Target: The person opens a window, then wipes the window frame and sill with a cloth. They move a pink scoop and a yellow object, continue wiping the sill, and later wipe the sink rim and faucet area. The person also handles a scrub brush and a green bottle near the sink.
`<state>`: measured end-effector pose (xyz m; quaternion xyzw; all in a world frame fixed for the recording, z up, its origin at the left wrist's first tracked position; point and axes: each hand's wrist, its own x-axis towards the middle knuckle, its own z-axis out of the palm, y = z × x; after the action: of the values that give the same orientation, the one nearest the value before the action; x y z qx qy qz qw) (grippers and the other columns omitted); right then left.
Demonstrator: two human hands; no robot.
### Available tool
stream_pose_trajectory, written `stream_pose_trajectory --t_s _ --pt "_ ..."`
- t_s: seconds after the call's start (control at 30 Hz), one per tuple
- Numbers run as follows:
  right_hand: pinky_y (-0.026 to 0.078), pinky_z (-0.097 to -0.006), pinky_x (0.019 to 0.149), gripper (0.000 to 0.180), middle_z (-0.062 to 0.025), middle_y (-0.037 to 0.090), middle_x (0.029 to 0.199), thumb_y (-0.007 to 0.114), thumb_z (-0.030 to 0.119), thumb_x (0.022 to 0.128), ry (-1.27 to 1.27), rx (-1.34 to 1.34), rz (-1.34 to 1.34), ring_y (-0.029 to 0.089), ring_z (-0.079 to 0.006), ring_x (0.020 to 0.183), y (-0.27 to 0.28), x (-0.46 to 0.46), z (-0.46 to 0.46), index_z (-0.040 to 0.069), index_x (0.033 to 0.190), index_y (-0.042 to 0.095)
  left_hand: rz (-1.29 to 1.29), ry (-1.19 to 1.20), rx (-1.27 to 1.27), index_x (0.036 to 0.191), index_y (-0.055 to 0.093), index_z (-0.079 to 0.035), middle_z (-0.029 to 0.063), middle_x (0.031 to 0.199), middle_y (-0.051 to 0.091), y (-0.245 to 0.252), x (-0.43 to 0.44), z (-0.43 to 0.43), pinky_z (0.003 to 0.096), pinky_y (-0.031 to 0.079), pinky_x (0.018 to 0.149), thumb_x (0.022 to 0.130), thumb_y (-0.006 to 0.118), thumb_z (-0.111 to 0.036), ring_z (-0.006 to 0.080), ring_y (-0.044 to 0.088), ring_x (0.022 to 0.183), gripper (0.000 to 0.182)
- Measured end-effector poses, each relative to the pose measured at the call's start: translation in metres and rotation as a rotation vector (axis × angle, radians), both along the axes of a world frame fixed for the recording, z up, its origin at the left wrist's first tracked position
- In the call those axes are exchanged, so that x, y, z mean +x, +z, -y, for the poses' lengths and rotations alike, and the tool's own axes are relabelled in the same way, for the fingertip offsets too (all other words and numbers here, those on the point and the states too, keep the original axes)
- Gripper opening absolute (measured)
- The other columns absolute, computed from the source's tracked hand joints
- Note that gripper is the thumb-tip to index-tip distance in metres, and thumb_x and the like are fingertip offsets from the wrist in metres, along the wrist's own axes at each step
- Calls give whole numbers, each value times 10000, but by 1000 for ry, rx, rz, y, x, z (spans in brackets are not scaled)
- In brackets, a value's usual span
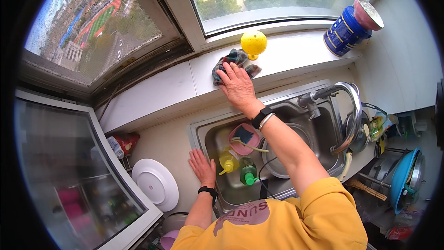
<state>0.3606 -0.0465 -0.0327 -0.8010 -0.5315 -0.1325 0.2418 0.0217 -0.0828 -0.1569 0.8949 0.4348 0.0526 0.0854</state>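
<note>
My right hand [239,85] reaches over the sink to the white tiled window sill [166,88]. Its fingers press on a crumpled, dark checked cloth [222,66], part of which is hidden under the palm. Just behind the cloth stands a round yellow object [254,42] on a small foot. My left hand [203,168] lies flat, fingers spread, at the left rim of the stainless steel sink [216,139], holding nothing. Inside the sink are a pink basin [255,140] with a brush [245,143], a yellow pump bottle [229,159] and a green bottle [248,170].
A blue canister [347,33] with a pink bowl [368,13] on top stands at the sill's right end. The curved faucet [355,111] arches over the sink's right side. An open window sash [86,180] juts in at left, near a white plate [154,184].
</note>
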Motion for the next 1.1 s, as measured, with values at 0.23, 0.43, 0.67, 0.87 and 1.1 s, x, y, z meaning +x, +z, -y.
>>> stream_pose_trajectory --t_s 0.23,0.43,0.67,0.87,1.1 --pt "354 -465 1100 549 -74 508 1412 723 220 800 -105 14 57 457 -289 1316 -14 36 82 167 1317 546 28 3 3 1491 296 -6 191 1566 281 -3 -2 0 542 150 1200 813 716 -259 368 204 1476 837" --pt "292 -509 1133 481 -64 462 1464 616 280 918 -552 -181 3 400 -303 1363 -12 109 99 177 1374 503 9 14 -10 1494 294 -10 187 1567 281 -3 -3 0 541 150 1201 815 716 -265 365 203 1477 840" --pt "215 -531 1162 529 -151 341 1551 509 344 972 -352 -238 -114 291 -362 1439 -12 104 83 169 1464 422 -1 8 -12 1493 290 -1 192 1571 270 0 -2 0 534 142 1205 817 710 -263 367 196 1478 837" --pt "180 -574 1162 553 -136 301 1574 505 363 960 -329 -262 -128 252 -347 1463 -2 113 74 219 1481 391 -15 9 -4 1498 273 3 191 1579 255 -1 0 1 521 138 1209 810 713 -255 365 184 1482 856" --pt "65 -616 1174 601 -97 212 1618 482 450 968 -436 -328 -253 164 -322 1496 7 164 48 232 1511 346 -17 6 -22 1506 256 4 188 1588 239 2 1 1 515 140 1207 805 718 -223 365 181 1484 870"
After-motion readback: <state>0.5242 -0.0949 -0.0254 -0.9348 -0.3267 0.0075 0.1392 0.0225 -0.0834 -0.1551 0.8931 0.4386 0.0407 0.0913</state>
